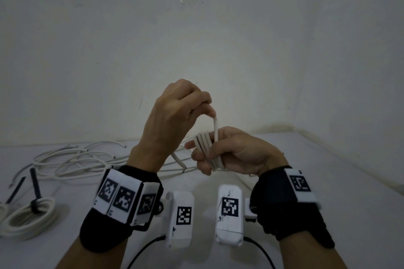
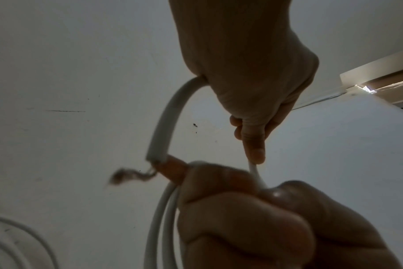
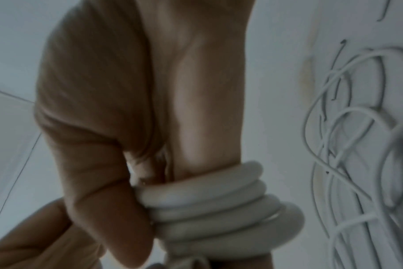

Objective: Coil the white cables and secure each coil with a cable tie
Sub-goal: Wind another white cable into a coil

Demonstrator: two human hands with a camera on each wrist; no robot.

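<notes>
A person stands at a white table [image 1: 306,181] set against a pale wall [image 1: 196,28]. The right hand [image 1: 231,150] is curled around a small coil of white cable [image 1: 205,148], several turns wrapped over its fingers, held just above the table. The left hand [image 1: 175,113], raised above it, pinches the cable's free strand [image 1: 216,126] between thumb and fingertips, the strand running straight down to the coil. In the left wrist view a cut cable end [image 2: 157,158] shows frayed wire.

Behind the hands, far left, a loose tangle of white cables [image 1: 72,159] sprawls on the table. Near left lies a finished coil [image 1: 28,216] bound by a black cable tie [image 1: 36,194]; another black tie [image 1: 16,189] lies beside it.

Both wrists wear black bands with black-and-white square code markers [image 1: 123,199]; no readable writing shows.
</notes>
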